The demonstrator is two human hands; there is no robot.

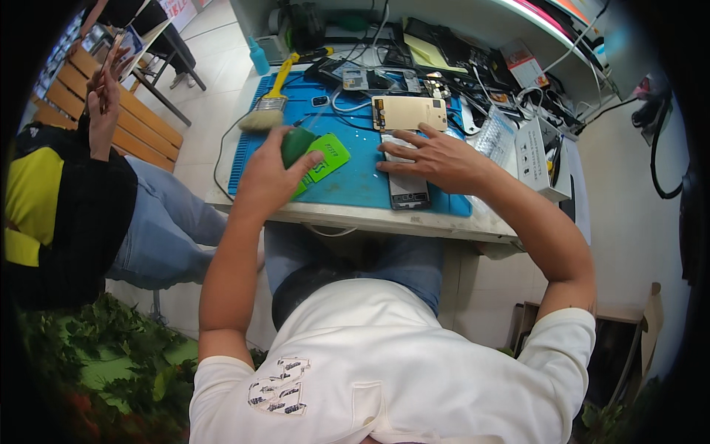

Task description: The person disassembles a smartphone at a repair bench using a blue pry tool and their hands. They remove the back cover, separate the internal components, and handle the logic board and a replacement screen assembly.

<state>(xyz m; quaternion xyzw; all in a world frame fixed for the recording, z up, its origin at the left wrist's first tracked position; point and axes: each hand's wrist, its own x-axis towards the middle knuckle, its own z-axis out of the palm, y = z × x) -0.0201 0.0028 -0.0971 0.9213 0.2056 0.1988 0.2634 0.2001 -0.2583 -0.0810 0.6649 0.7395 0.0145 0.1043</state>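
Observation:
My left hand (274, 166) is wrapped round a green rubber blower bulb (297, 144), beside bright green flat plastic cards (325, 164) on the blue work mat (347, 200). My right hand (433, 159) rests with fingers spread over a silver-grey opened phone (408, 191), which lies lengthways near the mat's front edge. Just beyond its fingertips lies a gold phone back panel (392, 112). A wide paintbrush (268, 107) with a yellow handle lies beyond my left hand.
Cables and phone parts (347, 74) crowd the back of the bench (325, 214). A white box (540, 163) stands at the right, a blue bottle (259, 59) at back left. Another person (74, 200) sits close on my left holding a phone; a second stands behind by a table (155, 37).

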